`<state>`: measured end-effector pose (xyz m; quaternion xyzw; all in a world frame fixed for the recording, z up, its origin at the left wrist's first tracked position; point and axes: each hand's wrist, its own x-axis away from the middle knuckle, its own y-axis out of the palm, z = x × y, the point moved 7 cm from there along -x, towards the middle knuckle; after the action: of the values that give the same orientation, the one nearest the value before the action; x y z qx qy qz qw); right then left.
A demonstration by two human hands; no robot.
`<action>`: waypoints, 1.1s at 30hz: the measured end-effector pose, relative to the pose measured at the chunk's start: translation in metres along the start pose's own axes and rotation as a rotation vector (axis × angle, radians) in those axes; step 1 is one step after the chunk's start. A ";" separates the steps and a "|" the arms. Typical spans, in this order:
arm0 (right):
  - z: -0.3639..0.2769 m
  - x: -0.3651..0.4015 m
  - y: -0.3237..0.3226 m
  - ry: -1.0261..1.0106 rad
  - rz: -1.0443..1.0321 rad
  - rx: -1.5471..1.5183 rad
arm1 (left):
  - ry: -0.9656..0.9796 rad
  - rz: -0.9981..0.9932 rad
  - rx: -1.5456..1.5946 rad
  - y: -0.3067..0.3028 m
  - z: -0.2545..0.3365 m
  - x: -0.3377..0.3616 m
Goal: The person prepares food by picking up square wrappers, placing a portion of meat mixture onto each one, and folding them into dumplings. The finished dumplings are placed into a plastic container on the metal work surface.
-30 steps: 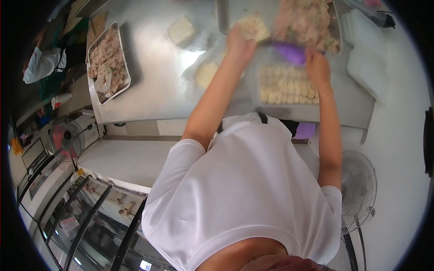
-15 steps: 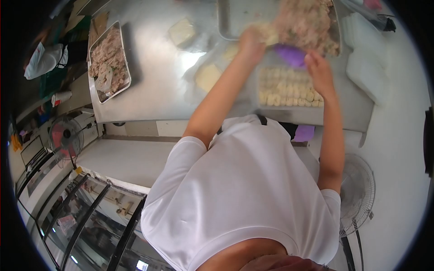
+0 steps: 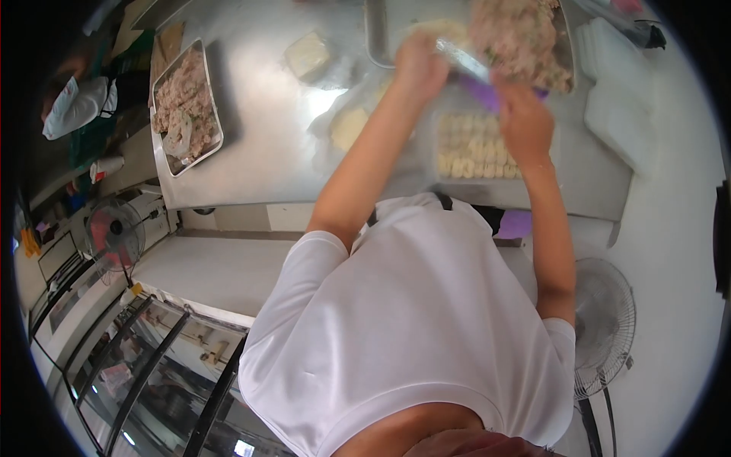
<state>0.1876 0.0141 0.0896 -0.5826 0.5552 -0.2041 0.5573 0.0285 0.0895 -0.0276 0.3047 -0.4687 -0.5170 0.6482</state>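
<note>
My left hand (image 3: 421, 70) is closed at the edge of a pale, thin dough wrapper (image 3: 445, 30) beside the meat filling (image 3: 514, 38). In my right hand (image 3: 525, 122), the fingers wrap round a flat, shiny metal spreader (image 3: 461, 59), whose blade tip reaches over toward the wrapper. Below the blade lies a purple item (image 3: 481, 91), blurred and partly covered by my right hand. A clear tray (image 3: 440, 141) with rows of small pale dumplings sits just under my right wrist. More wrappers (image 3: 350, 129) are stacked on a plastic sheet left of my left forearm.
A metal tray (image 3: 218, 129) of minced filling stands at the table's left. A wrapped pale packet (image 3: 308, 55) lies near the middle of the steel table (image 3: 259, 137). White plastic containers (image 3: 620, 114) line the right edge. Fans (image 3: 601, 327) stand at both sides.
My right hand has moved left and down, and the spreader's shiny blade now shows near my left hand. The left hand has shifted slightly left and down.
</note>
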 end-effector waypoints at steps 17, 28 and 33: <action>-0.009 -0.011 -0.031 -0.146 -0.058 -0.378 | 0.450 -0.696 -1.610 0.082 0.072 0.064; 0.026 -0.044 -0.089 -0.083 -0.230 -0.204 | 0.294 -0.478 -1.622 0.043 0.057 0.053; 0.087 -0.021 -0.004 0.242 -0.103 -0.433 | -0.059 -0.152 -0.359 0.025 0.042 0.052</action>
<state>0.2578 0.0678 0.0756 -0.6875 0.6181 -0.1766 0.3378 0.0004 0.0506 0.0257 0.2035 -0.3635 -0.6483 0.6373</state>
